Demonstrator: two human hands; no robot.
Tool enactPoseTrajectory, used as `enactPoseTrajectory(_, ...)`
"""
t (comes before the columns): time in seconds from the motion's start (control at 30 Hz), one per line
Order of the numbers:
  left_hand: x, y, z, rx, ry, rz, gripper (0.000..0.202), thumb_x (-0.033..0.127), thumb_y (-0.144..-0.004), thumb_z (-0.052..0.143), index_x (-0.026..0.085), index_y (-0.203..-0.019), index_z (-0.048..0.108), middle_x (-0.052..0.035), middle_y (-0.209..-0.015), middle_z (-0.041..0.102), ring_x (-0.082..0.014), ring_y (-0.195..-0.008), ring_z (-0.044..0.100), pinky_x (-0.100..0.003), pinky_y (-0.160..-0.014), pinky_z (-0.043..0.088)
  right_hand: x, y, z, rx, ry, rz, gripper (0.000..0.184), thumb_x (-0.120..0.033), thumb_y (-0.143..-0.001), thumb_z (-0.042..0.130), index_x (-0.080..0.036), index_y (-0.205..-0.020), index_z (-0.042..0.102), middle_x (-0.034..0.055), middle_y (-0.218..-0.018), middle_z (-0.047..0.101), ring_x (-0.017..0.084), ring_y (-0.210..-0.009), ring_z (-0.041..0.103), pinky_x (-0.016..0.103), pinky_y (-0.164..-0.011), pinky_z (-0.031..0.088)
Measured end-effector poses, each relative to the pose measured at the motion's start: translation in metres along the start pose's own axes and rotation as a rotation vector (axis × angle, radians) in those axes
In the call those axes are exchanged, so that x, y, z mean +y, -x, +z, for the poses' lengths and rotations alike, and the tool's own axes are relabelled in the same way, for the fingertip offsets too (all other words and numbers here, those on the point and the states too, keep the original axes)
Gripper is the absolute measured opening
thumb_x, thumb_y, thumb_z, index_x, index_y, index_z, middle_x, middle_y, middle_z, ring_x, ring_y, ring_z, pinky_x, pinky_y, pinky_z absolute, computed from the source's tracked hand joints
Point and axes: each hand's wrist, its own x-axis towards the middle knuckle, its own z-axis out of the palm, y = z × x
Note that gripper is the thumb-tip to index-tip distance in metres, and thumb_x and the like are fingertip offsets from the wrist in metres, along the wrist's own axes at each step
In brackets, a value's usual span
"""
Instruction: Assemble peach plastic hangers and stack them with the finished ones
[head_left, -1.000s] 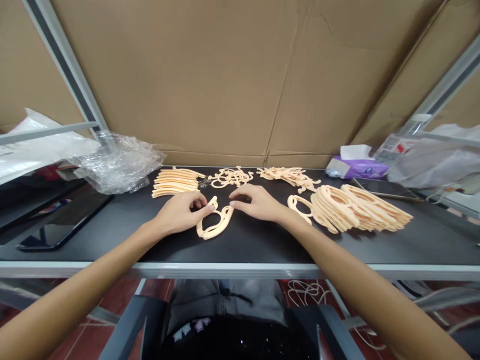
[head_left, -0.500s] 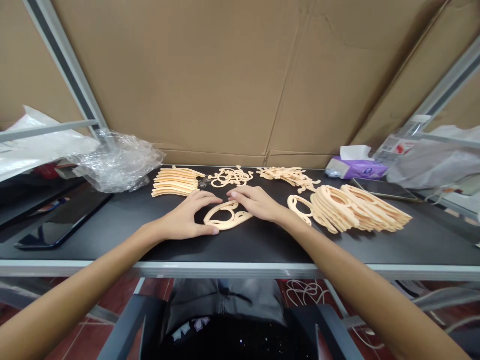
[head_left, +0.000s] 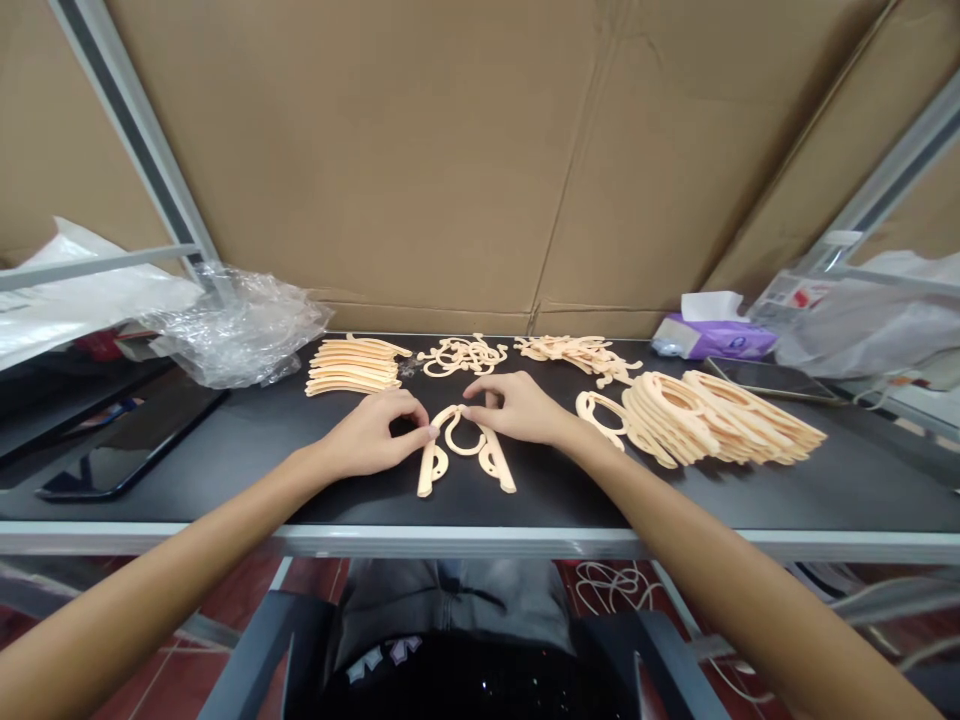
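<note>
A cream plastic folding hanger (head_left: 429,470) lies on the black tabletop in front of me, its two arms spread downward and a curved hook piece between them. My left hand (head_left: 379,432) pinches the outer side of its left arm between thumb and fingers. At the top joint, my right hand (head_left: 517,408) has thumb and index finger closed on the hanger; its other fingers are curled. Behind my left hand lies a row of curved cream arm pieces (head_left: 352,366). Loose cream hooks (head_left: 465,355) are heaped beyond the hanger, with a pile of small cream parts (head_left: 577,355) to their right.
Stacked folded hangers (head_left: 720,420) lie to the right, near a purple tissue pack (head_left: 720,335) and a tablet-like device (head_left: 772,380). A dark phone-like slab (head_left: 112,460) and crumpled clear plastic (head_left: 240,330) are at left. A cardboard wall (head_left: 420,150) closes off the back.
The hanger was folded into a closed oval lying sideways; now its arms are spread apart, pointing toward me. Both hands have shifted from around it to pinching its left arm and top.
</note>
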Motion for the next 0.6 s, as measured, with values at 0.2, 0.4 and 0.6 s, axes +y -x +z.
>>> enactPoseTrajectory(0.2,0.002,0.0,0.0,-0.033,0.029,0.025,0.026,0.045,-0.087,0.064,0.019,-0.082,0.069,-0.0046,-0.087,0.071,-0.02,-0.084,0.062,-0.033,-0.079,0.046,0.001,0.0,0.001,-0.039,-0.066,-0.004,0.021,-0.023,-0.081,0.067,-0.019,-0.1,0.075,-0.0037,-0.059,0.065,0.011,-0.055,0.054,0.025,-0.061,0.04)
enactPoseTrajectory(0.4,-0.01,-0.001,0.004,0.053,-0.09,0.006,0.027,0.037,-0.095,0.052,0.018,-0.086,0.07,-0.0069,-0.088,0.07,-0.0214,-0.086,0.062,-0.033,-0.081,0.046,0.005,-0.003,0.006,0.076,-0.063,0.028,0.022,-0.021,-0.085,0.063,-0.019,-0.103,0.075,0.0003,-0.07,0.072,0.016,-0.071,0.066,0.029,-0.073,0.047)
enactPoseTrajectory(0.6,-0.012,-0.002,0.001,0.048,-0.143,-0.041,0.031,0.033,-0.097,0.046,0.017,-0.086,0.071,-0.0085,-0.088,0.07,-0.023,-0.085,0.063,-0.036,-0.082,0.047,0.008,-0.004,0.004,0.106,-0.102,0.045,0.025,-0.015,-0.084,0.06,-0.02,-0.104,0.074,0.0032,-0.084,0.077,0.019,-0.085,0.071,0.033,-0.085,0.051)
